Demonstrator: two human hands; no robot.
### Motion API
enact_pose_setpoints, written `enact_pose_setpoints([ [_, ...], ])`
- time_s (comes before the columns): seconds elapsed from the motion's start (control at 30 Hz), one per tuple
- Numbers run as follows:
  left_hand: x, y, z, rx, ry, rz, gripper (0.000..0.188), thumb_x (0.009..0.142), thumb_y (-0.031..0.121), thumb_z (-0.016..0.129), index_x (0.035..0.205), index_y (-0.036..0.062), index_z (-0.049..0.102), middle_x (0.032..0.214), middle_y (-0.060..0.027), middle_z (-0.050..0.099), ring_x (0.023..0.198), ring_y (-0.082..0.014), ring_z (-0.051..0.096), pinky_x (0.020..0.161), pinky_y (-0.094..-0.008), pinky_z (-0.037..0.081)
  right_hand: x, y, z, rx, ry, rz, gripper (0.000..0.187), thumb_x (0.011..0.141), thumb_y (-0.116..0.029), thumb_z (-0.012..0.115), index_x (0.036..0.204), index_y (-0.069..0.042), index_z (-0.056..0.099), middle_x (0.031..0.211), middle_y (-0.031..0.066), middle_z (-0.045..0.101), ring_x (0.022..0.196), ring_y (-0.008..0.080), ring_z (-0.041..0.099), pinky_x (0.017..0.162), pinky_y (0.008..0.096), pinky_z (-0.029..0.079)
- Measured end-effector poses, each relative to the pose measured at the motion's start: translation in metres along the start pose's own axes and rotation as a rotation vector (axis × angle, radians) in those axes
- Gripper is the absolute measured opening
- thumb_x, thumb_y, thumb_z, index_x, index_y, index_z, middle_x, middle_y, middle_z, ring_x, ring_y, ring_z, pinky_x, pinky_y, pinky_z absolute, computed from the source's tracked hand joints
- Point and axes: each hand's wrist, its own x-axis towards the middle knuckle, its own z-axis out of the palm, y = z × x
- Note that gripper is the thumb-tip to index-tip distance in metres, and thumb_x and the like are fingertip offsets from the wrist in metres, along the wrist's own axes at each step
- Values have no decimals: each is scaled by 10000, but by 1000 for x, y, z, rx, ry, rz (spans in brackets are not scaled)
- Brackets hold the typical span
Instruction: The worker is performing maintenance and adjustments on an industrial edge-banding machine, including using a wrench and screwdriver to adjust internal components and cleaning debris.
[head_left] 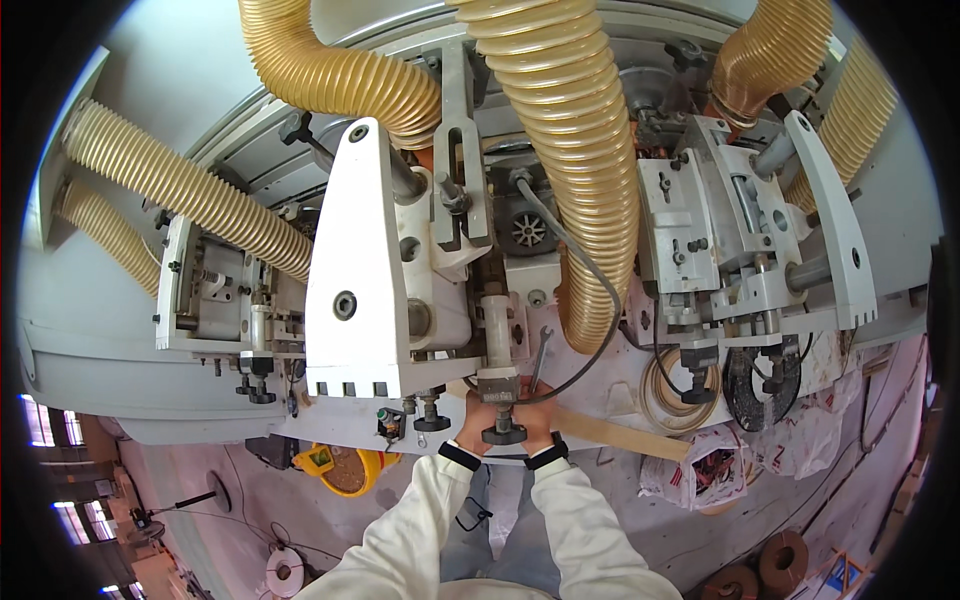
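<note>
Left hand [474,425] wrapped around the black round knob [504,435] under the grey metal spindle unit [497,385], low centre of the machine. Right hand [538,418] closed on the same knob's other side, steel open-ended spanner [540,358] sticking up just above. Pale wooden strip [620,435] to the right.

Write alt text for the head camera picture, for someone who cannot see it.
Two hands in white sleeves, the left hand and the right hand, reach up together around a black round knob under a grey metal machine unit, with a slim metal wrench by the right one. Thick ribbed yellow hoses curve over white metal brackets.
</note>
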Motion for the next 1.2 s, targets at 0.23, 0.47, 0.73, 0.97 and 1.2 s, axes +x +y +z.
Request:
enact_pose_setpoints([
  [0.23,10,-3,-7,-225,186,-82,124,934,-2,581,1014,-36,669,996,-98,717,813,-173,707,700,-318,591,-6,-17,10,22,-57,-106,134,926,-83,706,872,27,653,703,60,666,561,140,612,486,293,479],
  [0.47,0,-8,1,-101,-84,27,295,943,39,595,1237,27,620,1182,-63,643,1045,-149,592,884,-273,485,1,-6,-19,-153,13,103,117,912,-72,683,871,37,682,724,53,683,635,108,619,549,274,460],
  [0.73,3,-23,-13,-131,71,-67,120,949,8,564,1040,56,626,915,-13,634,756,-108,581,655,-269,489,-50,-9,-112,-434,129,174,157,877,-114,709,840,38,694,756,31,677,718,122,578,703,304,463],
  [0.97,19,-40,-13,-117,161,-25,222,823,-104,620,1016,-2,665,915,-44,700,787,-132,661,678,-303,553,-73,-40,-126,-352,154,298,131,869,-96,720,799,1,666,743,7,624,714,118,545,691,296,426],
  [1.2,23,-50,-14,-159,174,-66,199,891,-42,576,1066,12,654,918,-47,700,786,-151,676,663,-314,558,-70,-5,-142,-448,80,99,149,863,-130,735,774,-77,628,602,-54,492,452,51,409,410,241,284],
])
